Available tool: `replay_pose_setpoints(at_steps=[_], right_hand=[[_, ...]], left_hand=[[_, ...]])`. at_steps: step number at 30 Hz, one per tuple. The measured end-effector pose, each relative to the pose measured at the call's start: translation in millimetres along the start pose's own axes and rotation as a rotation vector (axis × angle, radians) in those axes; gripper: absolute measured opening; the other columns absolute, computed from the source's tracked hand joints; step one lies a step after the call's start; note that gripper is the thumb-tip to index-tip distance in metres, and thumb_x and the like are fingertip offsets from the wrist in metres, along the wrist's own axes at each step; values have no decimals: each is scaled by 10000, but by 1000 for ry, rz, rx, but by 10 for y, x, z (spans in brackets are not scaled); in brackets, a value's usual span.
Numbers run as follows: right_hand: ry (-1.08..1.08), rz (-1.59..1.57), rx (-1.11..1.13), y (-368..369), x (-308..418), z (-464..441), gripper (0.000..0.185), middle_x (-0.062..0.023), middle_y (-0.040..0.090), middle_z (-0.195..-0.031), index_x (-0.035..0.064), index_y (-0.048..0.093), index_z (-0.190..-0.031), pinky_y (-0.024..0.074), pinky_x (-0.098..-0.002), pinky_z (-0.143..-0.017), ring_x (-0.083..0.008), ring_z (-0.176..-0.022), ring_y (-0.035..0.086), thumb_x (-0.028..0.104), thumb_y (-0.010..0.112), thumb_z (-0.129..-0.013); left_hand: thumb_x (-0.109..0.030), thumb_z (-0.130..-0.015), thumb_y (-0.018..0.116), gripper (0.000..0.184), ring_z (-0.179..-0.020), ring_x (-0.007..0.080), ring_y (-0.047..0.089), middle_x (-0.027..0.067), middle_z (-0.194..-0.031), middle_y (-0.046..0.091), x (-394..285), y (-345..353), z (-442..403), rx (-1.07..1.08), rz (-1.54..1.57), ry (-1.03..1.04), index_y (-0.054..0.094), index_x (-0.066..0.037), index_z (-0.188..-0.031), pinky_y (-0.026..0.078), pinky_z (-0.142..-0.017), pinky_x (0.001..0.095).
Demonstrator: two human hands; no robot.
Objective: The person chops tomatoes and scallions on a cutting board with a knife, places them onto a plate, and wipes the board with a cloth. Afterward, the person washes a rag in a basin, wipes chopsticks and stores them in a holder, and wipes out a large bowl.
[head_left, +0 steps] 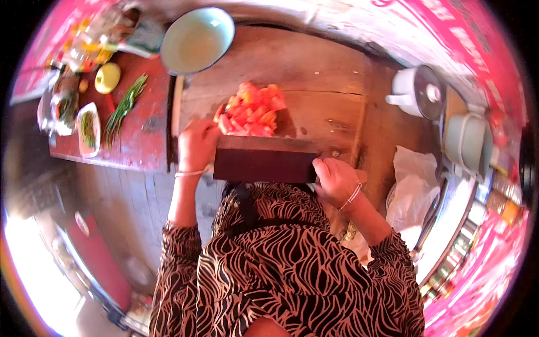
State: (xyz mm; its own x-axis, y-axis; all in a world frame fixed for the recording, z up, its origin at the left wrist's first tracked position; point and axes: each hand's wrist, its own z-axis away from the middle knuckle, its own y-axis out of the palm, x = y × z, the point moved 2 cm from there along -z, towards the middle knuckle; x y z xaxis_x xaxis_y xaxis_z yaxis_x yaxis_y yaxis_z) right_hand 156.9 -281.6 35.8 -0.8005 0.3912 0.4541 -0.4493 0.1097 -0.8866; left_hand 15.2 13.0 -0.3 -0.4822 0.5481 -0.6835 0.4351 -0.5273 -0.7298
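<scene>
My right hand (335,181) is closed around the right end of a broad, dark-bladed cleaver (264,165), where a bit of the handle shows beyond the fingers. The blade lies crosswise along the near edge of the wooden board (320,73). My left hand (196,145) is at the blade's left end, its fingers curled in beside the chopped tomatoes (250,109); what they grip is hidden. Those red pieces sit in a heap on the board, just beyond the blade.
A pale enamel basin (197,40) stands at the back left. On the red table (151,126) are green onions (126,106), a white dish (90,140) of chopped greens and a yellowish round fruit or vegetable (107,78). A lidded white pot (415,91) and plastic bag (414,180) are at right.
</scene>
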Motion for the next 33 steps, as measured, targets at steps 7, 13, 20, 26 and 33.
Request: replay_pose_setpoints(at_steps=[7,13,20,26,33], right_hand=[[430,-77,-514,322,-242,33,166,-176,516,-706,23,478,-841,443,-443,-592,-341,-694,542,106,540,-711],[700,79,-640,819,22,-167,246,-122,521,-781,13,510,-969,451,-382,-602,-288,-751,538,128,512,-752],[758,213,-773,837,520,-56,380,-127,524,-936,-23,499,-1074,413,-364,-763,-268,-862,488,91,514,-712],[990,166,-920,1137,1029,680,378,-121,520,-1030,-2,513,-1064,386,-361,-825,-274,-947,477,80,516,-695],[1597,146,-754,2003,1357,1712,368,-118,492,-1106,22,515,-1062,382,-378,-818,-277,-955,476,96,525,-701]], left_hand=[[-82,-726,601,156,-733,273,575,132,-783,574,78,143,-47,44,-128,229,601,-17,-868,461,-654,348],[-99,-770,581,191,-773,321,549,170,-874,538,364,189,-8,170,-185,260,570,1,-932,455,-702,401],[-92,-810,554,167,-863,357,504,196,-909,538,490,178,-98,253,-172,439,541,32,-920,414,-761,435],[-231,-852,531,279,-840,362,518,207,-897,562,572,281,-237,320,-293,454,555,34,-937,416,-758,437],[-276,-874,485,341,-803,361,544,214,-899,584,588,172,-289,346,-255,364,564,43,-965,438,-729,409]])
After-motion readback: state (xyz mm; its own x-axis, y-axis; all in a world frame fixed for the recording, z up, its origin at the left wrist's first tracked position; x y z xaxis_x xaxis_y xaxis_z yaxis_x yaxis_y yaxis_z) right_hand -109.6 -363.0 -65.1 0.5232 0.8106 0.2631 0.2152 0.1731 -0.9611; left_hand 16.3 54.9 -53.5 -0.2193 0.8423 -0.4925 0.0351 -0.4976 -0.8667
